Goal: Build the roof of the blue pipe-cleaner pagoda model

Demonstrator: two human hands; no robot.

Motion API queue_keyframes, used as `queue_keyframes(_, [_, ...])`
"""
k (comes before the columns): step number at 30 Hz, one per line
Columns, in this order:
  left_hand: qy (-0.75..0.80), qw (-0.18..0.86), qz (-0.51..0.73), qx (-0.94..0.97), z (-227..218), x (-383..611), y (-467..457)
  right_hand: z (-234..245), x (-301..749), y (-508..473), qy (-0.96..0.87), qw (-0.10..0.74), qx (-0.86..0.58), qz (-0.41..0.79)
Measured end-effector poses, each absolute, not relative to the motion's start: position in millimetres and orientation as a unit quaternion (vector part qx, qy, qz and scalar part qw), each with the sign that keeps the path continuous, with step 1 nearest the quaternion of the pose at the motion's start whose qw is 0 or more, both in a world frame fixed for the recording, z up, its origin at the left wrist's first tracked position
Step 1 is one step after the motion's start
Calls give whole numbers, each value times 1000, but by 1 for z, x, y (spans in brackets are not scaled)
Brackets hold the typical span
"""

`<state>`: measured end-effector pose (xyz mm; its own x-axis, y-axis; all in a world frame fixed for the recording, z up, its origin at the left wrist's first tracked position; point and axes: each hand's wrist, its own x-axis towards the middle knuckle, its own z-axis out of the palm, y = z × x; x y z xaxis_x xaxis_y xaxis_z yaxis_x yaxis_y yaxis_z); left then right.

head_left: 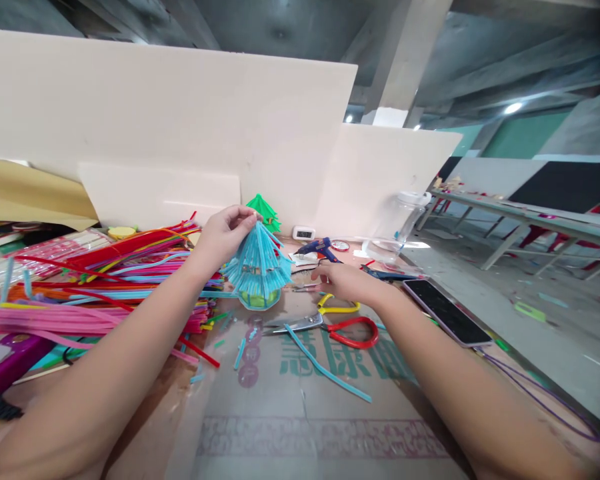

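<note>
A light-blue tiered pipe-cleaner tree (pixel 261 263) stands in the middle, its rounded base showing green inside. My left hand (pixel 230 233) is closed in a pinch on its pointed top. To the right, my right hand (pixel 343 280) is held low over the table with fingers curved and apart, nothing visible between them. Near its fingertips are a thin pointed metal tool (pixel 305 288) and a blue glue gun (pixel 317 249). Just below that hand lie scissors (pixel 300 325) with one yellow and one red handle. A loose blue pipe cleaner (pixel 325 370) rests in front of them.
Bundles of coloured pipe cleaners (pixel 80 320) cover the left side. Behind stand a green pipe-cleaner tree (pixel 265 212), a small white digital display (pixel 304 233) and a clear plastic jug (pixel 395 227). A phone (pixel 447 312) with a purple cord lies at the right table edge.
</note>
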<state>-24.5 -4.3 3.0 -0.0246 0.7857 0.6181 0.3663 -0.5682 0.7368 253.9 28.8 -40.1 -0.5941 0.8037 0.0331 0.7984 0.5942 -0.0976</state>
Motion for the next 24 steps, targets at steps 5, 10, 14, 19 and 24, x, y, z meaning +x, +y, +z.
queue_keyframes(5, [428,175,522,717,-2,-21,-2,-25,242,7,-909,-7,-410,76])
queue_keyframes(10, [463,145,486,728,-2,-26,-3,-13,219,-27,-938,-113,-289,155])
queue_keyframes(14, [437,186,494,728,-2,-26,-2,-26,197,-48,-942,-151,-293,60])
queue_keyframes(19, [368,266,512,729,-8,-25,5,-31,193,-54,-957,-123,-257,53])
queue_keyframes(24, [366,266,509,732,-15,-25,11,-10,209,-45,-944,27,-263,199])
